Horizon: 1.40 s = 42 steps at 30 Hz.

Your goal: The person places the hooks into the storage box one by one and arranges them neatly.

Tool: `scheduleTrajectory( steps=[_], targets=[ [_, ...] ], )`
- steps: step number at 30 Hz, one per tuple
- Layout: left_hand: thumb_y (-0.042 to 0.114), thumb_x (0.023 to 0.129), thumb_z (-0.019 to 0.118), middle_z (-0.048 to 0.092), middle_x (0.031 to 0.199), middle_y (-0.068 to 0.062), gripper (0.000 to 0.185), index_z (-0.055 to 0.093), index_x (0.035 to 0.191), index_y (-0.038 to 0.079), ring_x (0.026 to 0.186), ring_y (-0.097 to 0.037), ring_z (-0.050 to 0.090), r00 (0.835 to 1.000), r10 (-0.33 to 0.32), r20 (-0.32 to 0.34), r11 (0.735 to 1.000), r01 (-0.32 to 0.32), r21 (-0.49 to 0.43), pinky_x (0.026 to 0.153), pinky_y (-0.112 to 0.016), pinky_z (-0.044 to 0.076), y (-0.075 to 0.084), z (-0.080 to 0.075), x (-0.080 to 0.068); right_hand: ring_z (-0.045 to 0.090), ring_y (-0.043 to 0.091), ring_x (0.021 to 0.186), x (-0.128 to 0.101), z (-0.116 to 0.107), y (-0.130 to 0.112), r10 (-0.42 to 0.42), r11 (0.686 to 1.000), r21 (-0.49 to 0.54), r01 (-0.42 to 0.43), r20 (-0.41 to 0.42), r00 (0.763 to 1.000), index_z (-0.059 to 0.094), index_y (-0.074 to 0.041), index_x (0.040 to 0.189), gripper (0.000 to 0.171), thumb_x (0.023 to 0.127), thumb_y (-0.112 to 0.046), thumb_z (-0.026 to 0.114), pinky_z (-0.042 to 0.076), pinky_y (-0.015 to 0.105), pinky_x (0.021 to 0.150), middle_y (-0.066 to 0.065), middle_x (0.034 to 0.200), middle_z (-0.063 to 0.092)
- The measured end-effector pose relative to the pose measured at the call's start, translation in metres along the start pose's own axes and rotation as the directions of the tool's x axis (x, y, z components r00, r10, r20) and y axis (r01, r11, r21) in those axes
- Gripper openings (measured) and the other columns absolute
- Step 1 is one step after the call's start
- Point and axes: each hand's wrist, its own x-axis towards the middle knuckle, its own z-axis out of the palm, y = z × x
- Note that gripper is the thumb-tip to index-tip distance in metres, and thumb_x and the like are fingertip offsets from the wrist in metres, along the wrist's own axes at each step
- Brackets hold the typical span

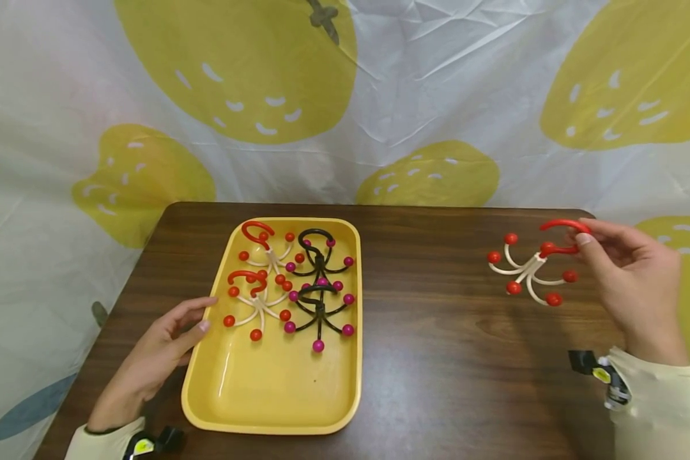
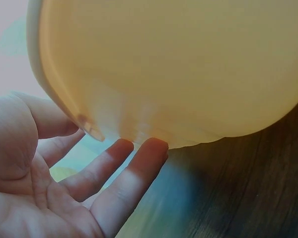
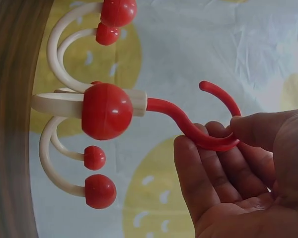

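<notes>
Your right hand (image 1: 629, 275) pinches the white multi-arm hook (image 1: 530, 268) by its red top hook, dangling left of your fingers, so a loose pinch could drop it while your relaxed left hand (image 1: 155, 358) steadies the yellow tray (image 1: 276, 390).

No text, label, brand or number is readable anywhere.

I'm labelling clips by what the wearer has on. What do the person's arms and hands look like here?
Both hands are bare: the left hand and right hand show no gloves or rings. Each arm wears a pale cream long sleeve, left sleeve and right sleeve. A small black device with a yellow patch is strapped at each wrist, left wrist device and right wrist device.
</notes>
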Motion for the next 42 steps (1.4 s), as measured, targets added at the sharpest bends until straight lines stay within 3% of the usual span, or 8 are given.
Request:
scheduleTrajectory(
  steps=[4,12,22,28,33,39,42],
  targets=[
    [0.022,0.111,0.058,0.048,0.148,-0.03,0.053,0.041,0.159,0.009,0.105,-0.013,0.071,1.0,0.001,0.0,1.0,-0.001,0.003,0.077,-0.041,0.066,0.001,0.0,0.0,0.074,-0.003,0.074,-0.005,0.003,-0.012,-0.057,0.997,-0.045,0.057,0.008,0.998,0.077,0.004,0.119,0.024,0.096,-0.003,0.076,0.055,0.007,0.066,-0.022,0.087,0.077],
    [0.025,0.111,0.058,0.051,0.145,-0.026,0.053,0.042,0.159,0.01,0.105,-0.016,0.072,1.0,-0.004,-0.003,1.0,0.004,0.0,0.077,-0.042,0.066,0.0,0.001,0.0,0.074,-0.003,0.079,-0.012,0.016,-0.035,-0.155,0.987,-0.026,0.156,0.047,0.987,0.078,0.005,0.117,0.023,0.095,0.0,0.076,0.056,0.007,0.074,-0.023,0.091,0.077],
    [0.026,0.111,0.059,0.055,0.14,-0.021,0.053,0.042,0.159,0.01,0.104,-0.018,0.073,1.0,0.003,-0.002,1.0,-0.003,0.002,0.076,-0.043,0.066,-0.001,0.001,-0.001,0.075,0.0,0.082,-0.023,0.035,-0.054,-0.26,0.964,0.09,0.251,0.111,0.959,0.075,0.011,0.116,0.024,0.092,0.01,0.074,0.057,0.009,0.075,-0.013,0.094,0.08],
    [0.025,0.111,0.058,0.05,0.146,-0.027,0.054,0.041,0.159,0.009,0.105,-0.016,0.072,1.0,0.006,0.0,1.0,-0.006,0.001,0.077,-0.041,0.066,-0.001,0.001,-0.001,0.076,0.0,0.085,-0.031,0.046,-0.068,-0.321,0.94,0.166,0.298,0.14,0.937,0.073,0.013,0.118,0.027,0.091,0.014,0.073,0.058,0.01,0.077,-0.011,0.097,0.081],
    [0.023,0.111,0.058,0.05,0.146,-0.028,0.054,0.041,0.16,0.01,0.105,-0.016,0.072,1.0,-0.004,-0.005,1.0,0.004,-0.005,0.077,-0.041,0.066,-0.001,0.001,0.0,0.077,0.0,0.083,-0.037,0.056,-0.079,-0.343,0.936,0.142,0.322,0.169,0.924,0.076,0.008,0.118,0.028,0.09,0.014,0.074,0.06,0.013,0.072,-0.015,0.098,0.08],
    [0.024,0.111,0.058,0.048,0.149,-0.029,0.054,0.041,0.16,0.01,0.106,-0.013,0.071,1.0,-0.006,-0.005,1.0,0.006,0.007,0.079,-0.04,0.066,-0.001,0.0,0.0,0.078,0.006,0.079,-0.044,0.071,-0.094,-0.362,0.921,0.232,0.313,0.213,0.908,0.076,0.008,0.117,0.028,0.091,0.015,0.072,0.062,0.023,0.06,-0.008,0.1,0.081],
    [0.023,0.111,0.058,0.048,0.15,-0.029,0.054,0.041,0.16,0.009,0.106,-0.012,0.071,1.0,-0.001,-0.004,1.0,0.001,0.006,0.079,-0.04,0.066,-0.001,0.0,0.0,0.078,0.008,0.078,-0.048,0.078,-0.1,-0.381,0.908,0.276,0.316,0.227,0.896,0.076,0.007,0.117,0.029,0.089,0.017,0.072,0.062,0.023,0.059,-0.005,0.1,0.082]
  ],
)
